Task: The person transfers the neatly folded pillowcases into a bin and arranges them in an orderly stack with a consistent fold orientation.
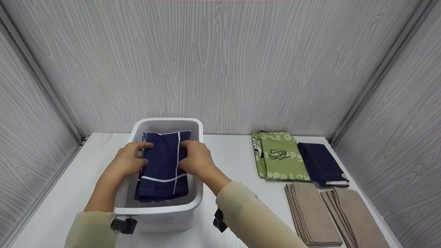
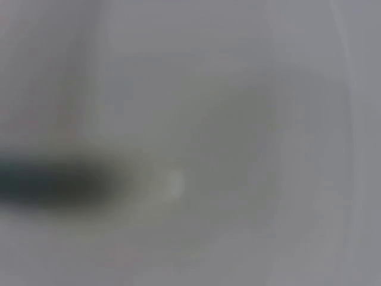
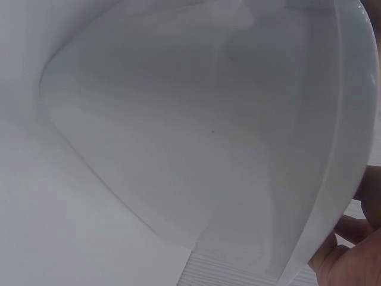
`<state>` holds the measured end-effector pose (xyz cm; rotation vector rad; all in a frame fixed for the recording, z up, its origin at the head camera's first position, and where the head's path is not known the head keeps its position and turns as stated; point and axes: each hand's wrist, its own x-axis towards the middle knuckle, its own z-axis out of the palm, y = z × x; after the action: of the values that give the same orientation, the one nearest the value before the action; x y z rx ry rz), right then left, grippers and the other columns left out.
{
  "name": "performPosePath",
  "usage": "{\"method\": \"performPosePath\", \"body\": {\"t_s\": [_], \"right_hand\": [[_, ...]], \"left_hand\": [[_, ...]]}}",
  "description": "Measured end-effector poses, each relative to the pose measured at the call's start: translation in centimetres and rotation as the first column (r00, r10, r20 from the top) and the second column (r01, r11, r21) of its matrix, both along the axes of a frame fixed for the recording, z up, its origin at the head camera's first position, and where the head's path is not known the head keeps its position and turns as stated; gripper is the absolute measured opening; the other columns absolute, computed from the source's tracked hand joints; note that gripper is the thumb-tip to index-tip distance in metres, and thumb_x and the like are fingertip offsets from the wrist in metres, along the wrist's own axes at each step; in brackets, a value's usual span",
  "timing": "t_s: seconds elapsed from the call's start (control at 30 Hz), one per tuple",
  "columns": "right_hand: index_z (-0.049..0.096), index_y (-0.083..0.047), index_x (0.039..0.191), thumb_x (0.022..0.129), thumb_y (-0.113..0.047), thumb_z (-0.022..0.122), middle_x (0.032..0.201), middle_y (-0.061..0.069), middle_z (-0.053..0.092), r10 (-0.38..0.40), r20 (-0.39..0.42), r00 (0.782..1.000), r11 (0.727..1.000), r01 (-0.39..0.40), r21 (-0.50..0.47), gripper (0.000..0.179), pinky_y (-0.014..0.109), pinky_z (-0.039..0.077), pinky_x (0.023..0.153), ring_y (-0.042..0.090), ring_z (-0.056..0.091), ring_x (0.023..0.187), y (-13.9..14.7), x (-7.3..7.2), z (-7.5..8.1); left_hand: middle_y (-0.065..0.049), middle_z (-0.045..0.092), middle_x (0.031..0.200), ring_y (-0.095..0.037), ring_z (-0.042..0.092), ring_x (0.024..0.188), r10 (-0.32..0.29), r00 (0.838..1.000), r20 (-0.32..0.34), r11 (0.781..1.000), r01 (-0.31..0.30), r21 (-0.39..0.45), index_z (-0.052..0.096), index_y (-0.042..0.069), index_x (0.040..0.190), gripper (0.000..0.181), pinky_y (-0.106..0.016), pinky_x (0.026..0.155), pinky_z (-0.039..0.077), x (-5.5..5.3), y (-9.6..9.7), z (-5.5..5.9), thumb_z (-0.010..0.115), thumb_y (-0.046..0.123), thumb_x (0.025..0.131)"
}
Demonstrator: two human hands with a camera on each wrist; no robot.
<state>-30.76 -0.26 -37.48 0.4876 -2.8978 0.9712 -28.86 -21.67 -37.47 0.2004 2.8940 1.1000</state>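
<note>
A folded navy cloth point(image 1: 161, 158) with white lines lies inside a white plastic bin point(image 1: 167, 209), seen in the head view. At the cloth's left edge, my left hand point(image 1: 128, 159) holds it, index fingertip and thumb tip showing on the fabric. My right hand point(image 1: 199, 156) grips the opposite edge, its fingers curled near a white line. The undersides of both hands are hidden. In the right wrist view the bin's outer wall point(image 3: 196, 119) fills most of the picture, with fingers point(image 3: 351, 229) beyond its rim. The left wrist view is a grey blur.
To the right on the white table point(image 1: 229, 155) lie folded green printed cloth point(image 1: 284, 156), another folded navy cloth point(image 1: 320, 163), and two brown folded cloths, one nearer the bin point(image 1: 313, 213) and one farther right point(image 1: 358, 218). A wood-grain panel point(image 1: 224, 69) rises behind.
</note>
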Motion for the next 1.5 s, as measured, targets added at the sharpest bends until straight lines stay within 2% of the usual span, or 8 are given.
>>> {"method": "performPosePath", "body": {"t_s": [0.37,0.57,0.83,1.07,1.23,1.5], "right_hand": [[0.069,-0.010,0.124,0.069,-0.006,0.076,0.114,0.008,0.072,0.003,-0.028,1.000,1.000,-0.003,0.030,0.056,0.039,0.054,0.091,0.024,0.067,0.104,-0.09,-0.04,0.06],[0.070,-0.011,0.123,0.069,-0.005,0.075,0.113,0.008,0.072,0.002,-0.035,0.999,0.999,-0.001,0.037,0.055,0.040,0.055,0.089,0.025,0.068,0.103,-0.11,0.08,0.14],[0.068,-0.011,0.126,0.070,-0.005,0.076,0.116,0.008,0.072,-0.001,-0.047,0.999,0.998,0.003,0.056,0.057,0.040,0.054,0.092,0.024,0.067,0.106,-0.05,0.10,0.10],[0.068,-0.011,0.126,0.070,-0.003,0.074,0.116,0.008,0.071,-0.004,-0.030,1.000,0.999,0.005,0.054,0.057,0.039,0.056,0.089,0.024,0.068,0.103,-0.20,0.06,-0.11],[0.068,-0.011,0.126,0.070,-0.005,0.076,0.117,0.008,0.071,-0.004,-0.035,0.999,0.998,0.006,0.057,0.056,0.038,0.055,0.091,0.024,0.068,0.105,-0.24,0.02,-0.14],[0.070,-0.011,0.123,0.069,-0.004,0.076,0.115,0.008,0.071,0.009,-0.051,0.999,0.999,-0.006,0.049,0.054,0.041,0.055,0.090,0.026,0.068,0.104,-0.20,0.06,-0.14]], "left_hand": [[-0.038,0.046,0.139,-0.051,0.057,0.118,0.010,1.000,-0.012,1.000,-0.009,0.004,0.050,-0.005,0.140,0.053,-0.064,0.094,0.047,-0.11,0.05,-0.11,0.056,-0.003,0.088],[-0.038,0.042,0.143,-0.051,0.056,0.119,0.019,1.000,0.005,1.000,-0.019,0.017,0.049,-0.004,0.142,0.053,-0.064,0.094,0.048,-0.11,0.02,-0.15,0.055,-0.004,0.089],[-0.039,0.042,0.142,-0.048,0.059,0.117,0.007,1.000,-0.010,1.000,-0.006,0.029,0.049,-0.005,0.142,0.053,-0.061,0.094,0.049,-0.37,0.10,-0.11,0.055,-0.003,0.089],[-0.038,0.043,0.142,-0.050,0.054,0.121,0.017,1.000,0.004,1.000,-0.017,-0.008,0.050,-0.004,0.141,0.053,-0.066,0.097,0.044,-0.30,0.06,-0.12,0.057,-0.002,0.089],[-0.039,0.046,0.138,-0.053,0.051,0.124,0.010,1.000,-0.018,1.000,-0.010,-0.019,0.052,-0.005,0.139,0.052,-0.066,0.099,0.042,-0.28,0.05,-0.03,0.057,-0.002,0.087],[-0.038,0.048,0.138,-0.050,0.055,0.120,0.011,0.999,-0.038,1.000,-0.011,-0.016,0.053,-0.004,0.138,0.052,-0.064,0.098,0.044,-0.27,-0.02,-0.08,0.058,-0.002,0.087]]}}
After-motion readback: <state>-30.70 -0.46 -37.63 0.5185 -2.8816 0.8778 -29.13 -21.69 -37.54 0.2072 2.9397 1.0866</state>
